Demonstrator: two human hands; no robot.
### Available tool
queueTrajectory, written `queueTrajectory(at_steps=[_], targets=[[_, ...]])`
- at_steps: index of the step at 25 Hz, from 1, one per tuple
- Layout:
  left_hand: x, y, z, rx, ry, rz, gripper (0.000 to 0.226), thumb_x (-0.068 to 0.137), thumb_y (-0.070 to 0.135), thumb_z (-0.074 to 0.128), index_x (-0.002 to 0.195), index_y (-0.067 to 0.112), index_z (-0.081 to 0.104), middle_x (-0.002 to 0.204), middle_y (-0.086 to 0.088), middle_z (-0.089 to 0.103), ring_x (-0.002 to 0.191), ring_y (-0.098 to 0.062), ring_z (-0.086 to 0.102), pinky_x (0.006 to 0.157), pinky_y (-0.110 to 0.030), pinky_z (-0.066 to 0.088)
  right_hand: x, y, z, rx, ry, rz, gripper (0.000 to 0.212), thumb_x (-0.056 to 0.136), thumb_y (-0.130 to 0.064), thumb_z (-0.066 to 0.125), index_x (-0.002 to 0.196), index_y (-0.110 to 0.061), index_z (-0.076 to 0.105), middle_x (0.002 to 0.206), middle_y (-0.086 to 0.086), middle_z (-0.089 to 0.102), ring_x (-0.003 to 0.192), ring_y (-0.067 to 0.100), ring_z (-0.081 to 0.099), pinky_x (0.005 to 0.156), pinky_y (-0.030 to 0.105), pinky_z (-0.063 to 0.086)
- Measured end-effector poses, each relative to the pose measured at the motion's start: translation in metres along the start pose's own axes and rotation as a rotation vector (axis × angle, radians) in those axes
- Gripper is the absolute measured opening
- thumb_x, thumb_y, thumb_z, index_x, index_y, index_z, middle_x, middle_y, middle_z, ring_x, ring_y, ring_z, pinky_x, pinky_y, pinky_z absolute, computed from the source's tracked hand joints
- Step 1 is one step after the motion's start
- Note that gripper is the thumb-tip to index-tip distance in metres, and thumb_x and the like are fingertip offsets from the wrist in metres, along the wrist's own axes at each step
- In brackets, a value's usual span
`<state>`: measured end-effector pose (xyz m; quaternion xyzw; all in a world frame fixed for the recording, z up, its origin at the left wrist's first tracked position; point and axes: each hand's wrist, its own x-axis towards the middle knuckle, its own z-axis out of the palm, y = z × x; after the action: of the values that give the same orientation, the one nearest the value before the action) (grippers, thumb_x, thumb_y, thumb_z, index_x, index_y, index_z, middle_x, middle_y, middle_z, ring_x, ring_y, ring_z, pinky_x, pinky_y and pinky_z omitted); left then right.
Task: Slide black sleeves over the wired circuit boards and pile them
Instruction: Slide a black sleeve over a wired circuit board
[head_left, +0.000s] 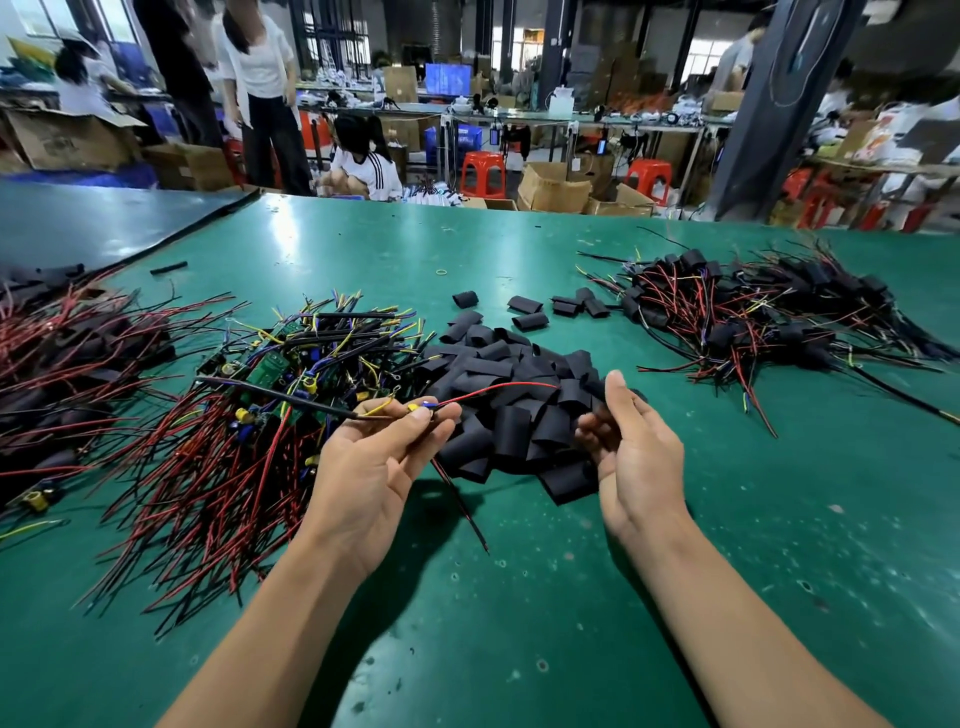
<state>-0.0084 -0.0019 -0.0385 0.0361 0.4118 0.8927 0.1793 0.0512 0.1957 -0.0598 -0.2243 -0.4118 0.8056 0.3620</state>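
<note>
My left hand (382, 457) pinches a wired circuit board (421, 408) by its end; its red and black wires trail toward the sleeve heap and down over the mat. My right hand (631, 447) grips a black sleeve (597, 397) at the edge of the heap of loose black sleeves (511, 395) in the middle. A tangle of bare wired boards (270, 384) with green boards and red wires lies to the left. A pile of sleeved boards (769, 317) lies at the right.
The green table mat (519, 597) is bare near me. Another heap of sleeved boards with red wires (57, 364) fills the far left. Loose sleeves (530, 312) lie beyond the heap. People, cardboard boxes and red stools stand behind the table.
</note>
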Motion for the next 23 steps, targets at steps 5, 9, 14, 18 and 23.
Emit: queueTrajectory(at_steps=[5, 9, 14, 18, 23], targets=[[0.0, 0.003, -0.001, -0.045, 0.002, -0.012, 0.02, 0.089, -0.008, 0.056, 0.076, 0.007, 0.054, 0.092, -0.017, 0.073, 0.095, -0.033, 0.073, 0.073, -0.027, 0.06, -0.005, 0.002, 0.004, 0.023, -0.05, 0.026, 0.033, 0.07, -0.035, 0.079, 0.088, -0.015, 0.059, 0.059, -0.005, 0.059, 0.048, 0.01, 0.057, 0.049, 0.02, 0.05], [0.001, 0.002, -0.002, -0.046, -0.004, -0.018, 0.016, 0.083, -0.005, 0.06, 0.075, 0.007, 0.055, 0.094, -0.019, 0.072, 0.096, -0.033, 0.073, 0.072, -0.027, 0.06, -0.009, 0.008, 0.008, 0.036, -0.065, 0.056, 0.031, 0.072, -0.031, 0.078, 0.089, -0.013, 0.059, 0.061, -0.002, 0.059, 0.05, 0.012, 0.058, 0.051, 0.021, 0.052], [0.002, -0.002, -0.004, -0.027, -0.032, -0.034, 0.013, 0.077, -0.002, 0.064, 0.077, 0.007, 0.055, 0.099, -0.02, 0.072, 0.099, -0.036, 0.072, 0.072, -0.027, 0.06, -0.01, 0.009, 0.008, 0.113, -0.053, 0.092, 0.03, 0.071, -0.03, 0.078, 0.085, -0.012, 0.058, 0.06, 0.0, 0.06, 0.052, 0.012, 0.062, 0.053, 0.023, 0.056], [0.003, -0.003, -0.007, -0.021, -0.043, -0.042, 0.013, 0.076, -0.001, 0.066, 0.077, 0.007, 0.056, 0.098, -0.02, 0.072, 0.099, -0.036, 0.072, 0.073, -0.027, 0.06, -0.008, 0.008, 0.007, 0.137, -0.053, 0.102, 0.03, 0.07, -0.031, 0.078, 0.084, -0.012, 0.058, 0.061, 0.0, 0.061, 0.053, 0.012, 0.063, 0.054, 0.023, 0.056], [0.004, -0.003, -0.009, -0.029, -0.054, -0.056, 0.014, 0.075, -0.001, 0.067, 0.08, 0.007, 0.057, 0.098, -0.02, 0.073, 0.099, -0.036, 0.072, 0.073, -0.028, 0.06, -0.007, 0.008, 0.005, 0.113, -0.06, 0.115, 0.032, 0.069, -0.031, 0.081, 0.086, -0.013, 0.06, 0.062, 0.0, 0.061, 0.052, 0.012, 0.061, 0.052, 0.023, 0.055]])
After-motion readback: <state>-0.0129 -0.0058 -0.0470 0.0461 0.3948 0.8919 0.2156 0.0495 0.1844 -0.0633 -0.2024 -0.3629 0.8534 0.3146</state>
